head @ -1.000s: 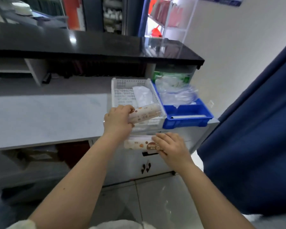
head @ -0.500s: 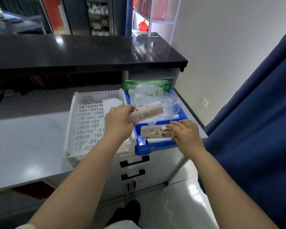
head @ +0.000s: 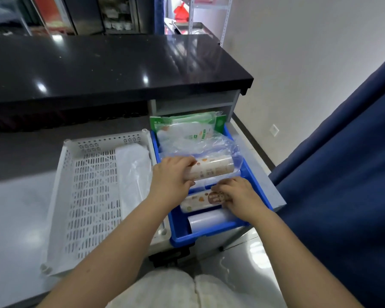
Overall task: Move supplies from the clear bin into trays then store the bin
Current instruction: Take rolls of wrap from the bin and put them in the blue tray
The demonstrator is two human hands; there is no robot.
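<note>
A blue tray [head: 209, 235] stands on the grey counter, right of a white perforated tray [head: 87, 196]. My left hand [head: 171, 176] grips a cream printed roll [head: 213, 167] low inside the blue tray, against clear plastic bags. Nearer to me, my right hand [head: 238, 194] presses on a second cream roll with a brown label [head: 200, 200] lying in the same tray. A pale blue roll [head: 209, 220] lies at the tray's front wall. A green and white pack [head: 187, 127] stands at the tray's back. The clear bin is out of view.
A white bag [head: 132, 172] lies along the white tray's right side. A black countertop [head: 109, 65] overhangs behind both trays. A dark blue curtain [head: 342, 174] hangs close on the right. Drawer handles [head: 169, 255] sit below the counter edge.
Both hands have moved forward and down into the blue tray with their rolls. The view has tilted down and closer over the trays.
</note>
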